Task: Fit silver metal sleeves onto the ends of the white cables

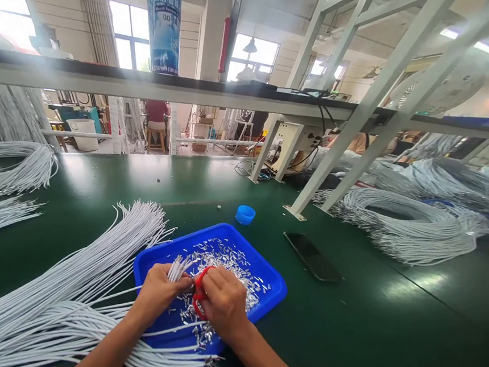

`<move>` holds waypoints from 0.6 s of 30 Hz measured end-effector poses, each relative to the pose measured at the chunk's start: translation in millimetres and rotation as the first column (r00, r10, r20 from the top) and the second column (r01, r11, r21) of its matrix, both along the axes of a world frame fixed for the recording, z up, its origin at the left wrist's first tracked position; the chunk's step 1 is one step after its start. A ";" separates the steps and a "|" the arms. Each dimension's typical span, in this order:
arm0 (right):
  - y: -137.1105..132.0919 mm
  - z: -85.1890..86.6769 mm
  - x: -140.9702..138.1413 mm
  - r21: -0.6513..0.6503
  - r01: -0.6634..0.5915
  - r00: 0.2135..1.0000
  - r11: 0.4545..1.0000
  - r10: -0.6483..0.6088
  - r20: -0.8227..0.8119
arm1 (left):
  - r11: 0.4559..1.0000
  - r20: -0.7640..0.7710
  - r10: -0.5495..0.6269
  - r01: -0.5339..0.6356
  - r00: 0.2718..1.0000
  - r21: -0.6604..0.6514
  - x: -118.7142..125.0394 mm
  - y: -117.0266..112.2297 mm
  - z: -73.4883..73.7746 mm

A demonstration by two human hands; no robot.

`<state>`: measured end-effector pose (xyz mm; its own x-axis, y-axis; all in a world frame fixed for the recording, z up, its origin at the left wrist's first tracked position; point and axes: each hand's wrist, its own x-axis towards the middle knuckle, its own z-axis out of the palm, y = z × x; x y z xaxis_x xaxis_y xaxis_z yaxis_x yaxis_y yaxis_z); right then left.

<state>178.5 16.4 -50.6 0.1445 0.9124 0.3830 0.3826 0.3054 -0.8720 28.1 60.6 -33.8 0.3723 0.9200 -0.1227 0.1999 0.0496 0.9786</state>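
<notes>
Over a blue plastic tray (273, 295), my left hand (160, 291) is closed around a small bunch of white cables (176, 268), with the ends poking up past the fingers. My right hand (227, 302) grips red-handled scissors (198, 296) right beside the left fingertips; the blades are mostly hidden. Short silvery clippings (229, 259) lie scattered across the tray floor. A long bundle of white cables (92, 259) stretches out left of the tray. More loose cables (165, 359) run under my left forearm and over the tray's near edge.
A small blue cap (245, 214) and a dark phone (311, 256) rest on the green table (389, 319). Coiled cables (401, 215) lie at right, others (15, 163) at far left. White metal struts (340, 158) hold a shelf bearing a blue can (165, 30).
</notes>
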 end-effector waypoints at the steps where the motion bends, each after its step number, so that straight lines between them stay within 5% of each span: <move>1: 1.0 1.6 1.5 -0.054 -0.007 0.995 0.999 0.002 -0.099 | 1.000 0.028 -0.008 0.008 1.000 -0.009 -0.1 -0.4 2.0; 4: 7.4 5.7 10.4 -0.209 -0.076 0.858 0.975 -0.043 -0.512 | 0.998 0.118 -0.023 0.031 0.993 -0.061 -1.3 0.2 8.8; 7: 13.1 5.6 20.9 -0.239 -0.077 0.744 0.968 -0.104 -0.660 | 0.996 0.145 -0.016 0.029 0.989 -0.088 -2.7 2.1 11.1; 14: 7.1 2.6 16.9 -0.173 -0.147 0.920 0.974 0.070 -0.386 | 0.985 0.054 -0.168 0.165 0.984 0.054 -1.9 0.1 8.2; 18: 4.2 2.9 10.5 -0.126 -0.079 0.971 0.989 0.047 -0.236 | 0.970 -0.052 -0.087 0.096 0.995 0.222 -0.9 -2.1 9.0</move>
